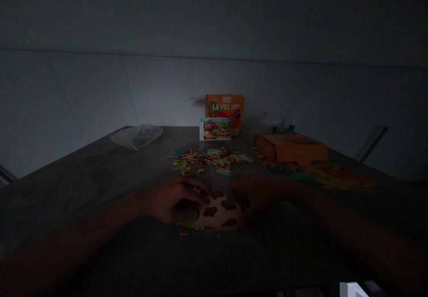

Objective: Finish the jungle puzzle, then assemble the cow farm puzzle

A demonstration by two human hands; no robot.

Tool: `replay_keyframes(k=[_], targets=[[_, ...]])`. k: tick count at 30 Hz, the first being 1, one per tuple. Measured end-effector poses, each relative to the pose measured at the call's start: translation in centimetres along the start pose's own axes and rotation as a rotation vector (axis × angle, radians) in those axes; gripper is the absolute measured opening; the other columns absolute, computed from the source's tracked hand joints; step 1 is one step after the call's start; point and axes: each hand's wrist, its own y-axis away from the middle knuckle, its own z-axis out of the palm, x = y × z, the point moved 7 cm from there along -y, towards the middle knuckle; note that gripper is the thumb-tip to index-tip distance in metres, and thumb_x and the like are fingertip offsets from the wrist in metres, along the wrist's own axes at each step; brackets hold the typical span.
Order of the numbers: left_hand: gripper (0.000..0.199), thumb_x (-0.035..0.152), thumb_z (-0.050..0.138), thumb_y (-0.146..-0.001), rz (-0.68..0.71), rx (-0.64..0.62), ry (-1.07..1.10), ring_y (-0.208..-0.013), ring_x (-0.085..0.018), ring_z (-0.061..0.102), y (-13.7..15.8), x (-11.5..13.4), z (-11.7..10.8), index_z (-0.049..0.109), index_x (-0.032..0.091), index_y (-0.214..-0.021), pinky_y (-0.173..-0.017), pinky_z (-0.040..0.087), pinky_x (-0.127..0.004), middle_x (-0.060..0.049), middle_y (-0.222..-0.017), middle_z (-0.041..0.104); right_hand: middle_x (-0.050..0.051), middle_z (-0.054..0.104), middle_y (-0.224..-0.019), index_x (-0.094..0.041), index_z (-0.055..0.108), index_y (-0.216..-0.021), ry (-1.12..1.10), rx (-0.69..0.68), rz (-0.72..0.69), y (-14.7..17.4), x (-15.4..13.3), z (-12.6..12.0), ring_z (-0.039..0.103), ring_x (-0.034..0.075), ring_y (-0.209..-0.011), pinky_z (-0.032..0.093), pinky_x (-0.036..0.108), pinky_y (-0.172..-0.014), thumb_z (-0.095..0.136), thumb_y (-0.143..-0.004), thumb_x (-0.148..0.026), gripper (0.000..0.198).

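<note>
A partly joined jigsaw puzzle (217, 214) lies on the table in front of me, cream with brown patches and a bit of green at its lower left. My left hand (175, 199) is bent over its left side, thumb and fingers closed on the pieces. At the right edge, my right hand (252, 196) grips the puzzle from the side; its fingers are dark and partly hidden. Beyond both hands is a heap of loose puzzle pieces (217, 156), several of them overlapping.
Behind the pieces, a picture card (216, 129) leans on an upright orange box (224, 105). Another orange box (294, 147) lies at the right on a colourful sheet (341, 175). A clear plastic bag (137, 135) rests at the back left. The scene is very dim.
</note>
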Motion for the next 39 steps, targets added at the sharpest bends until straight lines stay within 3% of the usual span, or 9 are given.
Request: replay_keyframes(k=[7,13,28,39], targets=[[0.029,0.021,0.062,-0.086,-0.011,-0.001,0.004,-0.11,-0.025,0.063,-0.08,0.05,-0.05,0.07,0.021,-0.114,-0.095,0.054,-0.039,-0.013,-0.125,0.063,0.002,0.065,-0.093,-0.02,0.06,-0.1,-0.02,-0.002,0.015,0.07,-0.17,-0.06,0.057,0.018,-0.076,0.035,0.025,-0.057,0.082,-0.056,-0.066,0.067],[0.033,0.02,0.063,-0.086,-0.024,0.001,-0.002,-0.107,-0.026,0.064,-0.05,-0.11,0.02,0.069,0.021,-0.118,-0.092,0.054,-0.041,-0.014,-0.124,0.063,0.0,0.062,-0.076,-0.018,0.062,-0.08,0.007,-0.018,0.016,-0.39,0.14,0.42,0.053,0.014,-0.061,0.029,0.024,-0.05,0.078,-0.057,-0.07,0.059],[0.033,0.019,0.063,-0.085,-0.02,0.003,0.007,-0.105,-0.025,0.064,-0.09,-0.02,-0.1,0.07,0.022,-0.118,-0.091,0.054,-0.038,-0.012,-0.121,0.064,-0.005,0.047,-0.051,-0.016,0.057,-0.055,0.01,-0.055,-0.013,-0.52,-0.51,0.75,0.038,0.007,-0.046,0.021,0.024,-0.047,0.073,-0.062,-0.075,0.061],[0.033,0.02,0.063,-0.085,-0.014,0.003,-0.003,-0.106,-0.025,0.063,0.13,-0.4,0.13,0.07,0.023,-0.117,-0.091,0.054,-0.039,-0.012,-0.122,0.062,-0.005,0.048,-0.052,-0.016,0.059,-0.057,-0.016,-0.074,-0.001,-0.55,-0.51,0.92,0.038,0.008,-0.047,0.022,0.024,-0.047,0.075,-0.062,-0.071,0.057]])
